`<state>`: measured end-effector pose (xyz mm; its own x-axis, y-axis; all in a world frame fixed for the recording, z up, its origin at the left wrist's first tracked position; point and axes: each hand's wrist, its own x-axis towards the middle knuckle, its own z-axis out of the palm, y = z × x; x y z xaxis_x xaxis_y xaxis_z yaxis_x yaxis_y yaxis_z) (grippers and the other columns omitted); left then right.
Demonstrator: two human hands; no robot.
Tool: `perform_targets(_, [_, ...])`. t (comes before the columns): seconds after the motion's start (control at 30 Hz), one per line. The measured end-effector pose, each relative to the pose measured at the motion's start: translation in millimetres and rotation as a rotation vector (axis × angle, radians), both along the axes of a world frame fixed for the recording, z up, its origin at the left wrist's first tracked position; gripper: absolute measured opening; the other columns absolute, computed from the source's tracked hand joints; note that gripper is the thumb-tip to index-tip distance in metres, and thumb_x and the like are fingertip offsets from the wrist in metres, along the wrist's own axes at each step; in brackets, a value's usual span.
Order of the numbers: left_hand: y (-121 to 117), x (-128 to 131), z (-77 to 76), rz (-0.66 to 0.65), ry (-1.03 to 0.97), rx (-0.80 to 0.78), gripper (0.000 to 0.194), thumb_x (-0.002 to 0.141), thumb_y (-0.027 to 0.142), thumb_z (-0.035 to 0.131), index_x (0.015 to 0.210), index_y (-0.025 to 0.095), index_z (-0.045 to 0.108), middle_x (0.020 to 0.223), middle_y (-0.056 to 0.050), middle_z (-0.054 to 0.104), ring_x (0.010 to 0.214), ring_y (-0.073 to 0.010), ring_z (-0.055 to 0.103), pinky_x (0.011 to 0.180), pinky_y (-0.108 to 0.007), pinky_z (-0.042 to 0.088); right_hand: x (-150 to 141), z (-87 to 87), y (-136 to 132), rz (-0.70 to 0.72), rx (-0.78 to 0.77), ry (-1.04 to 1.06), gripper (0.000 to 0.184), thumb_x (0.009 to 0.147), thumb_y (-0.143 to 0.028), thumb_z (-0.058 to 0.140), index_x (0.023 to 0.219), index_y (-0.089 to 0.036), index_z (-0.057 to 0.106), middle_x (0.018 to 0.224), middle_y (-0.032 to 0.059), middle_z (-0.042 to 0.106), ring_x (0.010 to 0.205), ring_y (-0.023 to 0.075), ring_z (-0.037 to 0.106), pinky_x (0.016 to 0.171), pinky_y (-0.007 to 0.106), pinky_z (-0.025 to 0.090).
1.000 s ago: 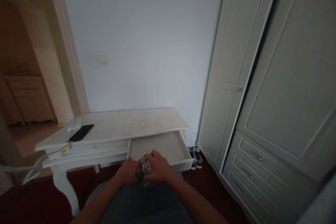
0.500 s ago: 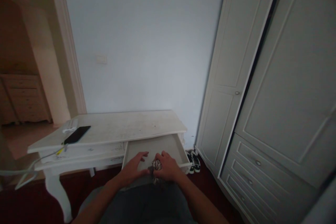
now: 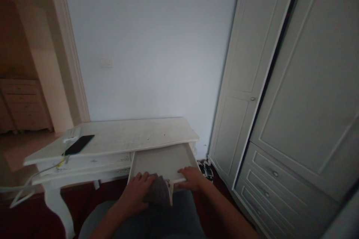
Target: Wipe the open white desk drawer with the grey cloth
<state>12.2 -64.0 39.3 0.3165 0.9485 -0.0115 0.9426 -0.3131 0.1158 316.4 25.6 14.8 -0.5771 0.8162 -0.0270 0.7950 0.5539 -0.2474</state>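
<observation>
A dark grey piece of cloth with a light, patterned edge on its right side is bunched up over my lap, at the front of the pulled-out drawer. My left hand grips it from the left, fingers over its top. Just to the right of the patterned edge is my right hand, its thumb and fingers apart above the drawer's front right corner. Whether the right thumb touches the cloth I cannot tell. What kind of cloth article it is does not show.
The drawer belongs to a white table against the wall. A phone with a cable lies on its left end. Shoes stand on the floor to the right, beside the white wardrobe.
The cloth has shifted left and turned, showing more of its grey side. My left hand has closed on it; my right hand has let go and moved right.
</observation>
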Motion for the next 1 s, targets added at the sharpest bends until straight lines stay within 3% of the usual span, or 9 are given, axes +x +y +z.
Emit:
perform_targets(0.1, [-6,-17,-1.1,0.098,0.112,-0.001,0.097,0.057,0.015,0.068,0.152,0.023,0.051,0.158,-0.013,0.048,0.142,-0.0363,0.045,0.119,-0.049,0.033,8,-8.4,5,0.003,0.070,-0.132,0.079,0.083,-0.087,0.054,0.124,-0.022,0.073,0.115,0.0168,0.074,0.109,0.0364,0.069,0.094,0.045,0.051])
perform_targets(0.23, [0,-19,-4.4,0.108,0.106,-0.008,0.097,0.059,0.032,0.077,0.152,0.021,0.050,0.157,-0.016,0.049,0.140,-0.0389,0.046,0.114,-0.051,0.038,-11,-9.6,12,0.097,0.082,-0.223,0.074,0.084,-0.086,0.055,0.111,-0.021,0.077,0.111,0.0172,0.076,0.106,0.0363,0.071,0.088,0.045,0.054])
perform_targets(0.3, [6,-7,-5.5,0.074,0.099,-0.009,0.091,0.063,0.036,0.075,0.150,0.022,0.051,0.149,-0.016,0.056,0.132,-0.0388,0.054,0.108,-0.053,0.042,-21,-6.8,13,0.124,0.046,-0.246,0.072,0.084,-0.084,0.056,0.107,-0.021,0.078,0.110,0.0173,0.076,0.105,0.0368,0.072,0.086,0.046,0.055])
perform_targets(0.47, [16,40,-11.4,-0.043,0.216,0.079,0.079,0.072,0.014,0.062,0.150,0.021,0.050,0.134,-0.019,0.067,0.119,-0.0393,0.062,0.100,-0.056,0.044,-28,3.0,10,0.090,-0.046,-0.237,0.064,0.082,-0.080,0.062,0.110,-0.025,0.078,0.111,0.0141,0.078,0.105,0.0369,0.073,0.085,0.047,0.057])
perform_targets(0.57, [14,51,-18.6,-0.074,0.202,0.147,0.066,0.078,0.011,0.057,0.143,0.021,0.056,0.129,-0.018,0.068,0.116,-0.0381,0.064,0.097,-0.056,0.045,-26,6.2,9,0.089,-0.048,-0.233,0.064,0.082,-0.080,0.062,0.113,-0.026,0.077,0.115,0.0139,0.078,0.108,0.0376,0.073,0.086,0.048,0.057])
perform_targets(0.7, [5,27,-28.5,-0.081,0.094,0.158,0.074,0.075,0.025,0.071,0.147,0.030,0.053,0.140,-0.014,0.064,0.130,-0.0379,0.056,0.112,-0.059,0.035,-25,5.3,9,0.098,-0.058,-0.237,0.064,0.081,-0.081,0.062,0.114,-0.028,0.077,0.115,0.0126,0.078,0.108,0.0367,0.073,0.087,0.047,0.056])
perform_targets(0.83, [-7,-14,-30.2,0.054,0.044,0.191,0.080,0.069,0.040,0.080,0.145,0.036,0.056,0.154,-0.010,0.056,0.146,-0.0415,0.041,0.123,-0.063,0.017,-25,3.2,8,0.085,-0.044,-0.219,0.063,0.081,-0.080,0.063,0.111,-0.027,0.078,0.114,0.0125,0.078,0.107,0.0366,0.073,0.087,0.048,0.056])
perform_targets(0.93, [-14,-30,-31.4,0.110,0.044,0.195,0.077,0.070,0.034,0.079,0.144,0.033,0.059,0.153,-0.008,0.057,0.143,-0.0368,0.045,0.121,-0.054,0.028,-25,2.5,8,0.074,-0.039,-0.204,0.065,0.080,-0.082,0.061,0.111,-0.028,0.078,0.113,0.0128,0.078,0.106,0.0373,0.073,0.086,0.049,0.056])
perform_targets(1.0, [-16,-27,-36.1,0.133,0.076,0.223,0.076,0.069,0.022,0.076,0.142,0.028,0.061,0.147,-0.009,0.061,0.139,-0.0350,0.049,0.119,-0.050,0.033,-25,2.4,8,0.075,-0.044,-0.207,0.065,0.080,-0.083,0.061,0.111,-0.028,0.078,0.113,0.0127,0.078,0.106,0.0371,0.073,0.087,0.049,0.056])
